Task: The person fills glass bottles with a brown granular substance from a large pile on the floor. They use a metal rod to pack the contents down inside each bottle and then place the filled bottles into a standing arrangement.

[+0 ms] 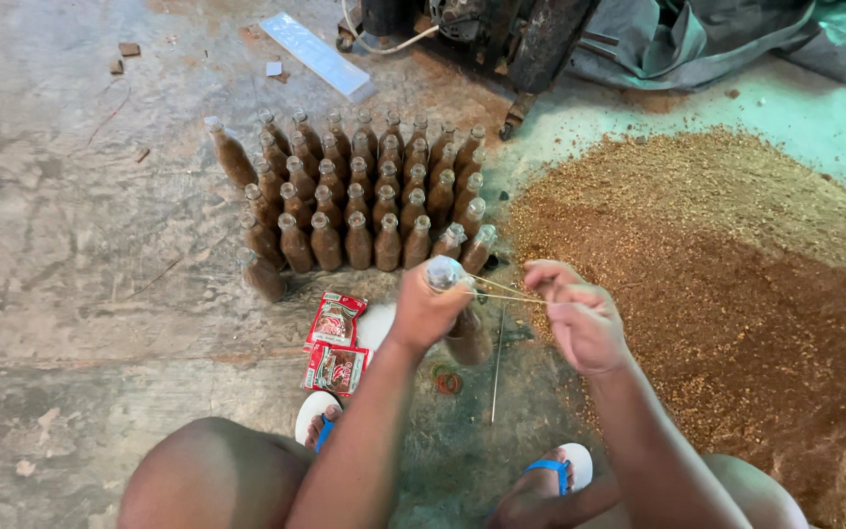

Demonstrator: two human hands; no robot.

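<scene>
**Bottle neck bound beside the sawdust heap**

Bare knees frame the bottom edge. Beyond them, a broad mound of brown sawdust (pixel 736 284) covers the floor on the right. Rows of filled glass bottles (pixel 364 196) stand upright on the concrete. Left hand (pixel 428 312) is clamped around the neck of a brown filled bottle (pixel 469 335) standing just before those rows. Right hand (pixel 580 318) pinches a stretched rubber band (pixel 506 291) running to the bottle's mouth. Two red packets (pixel 335 343) lie near the left foot, a thin metal rod (pixel 497 367) between the feet
</scene>
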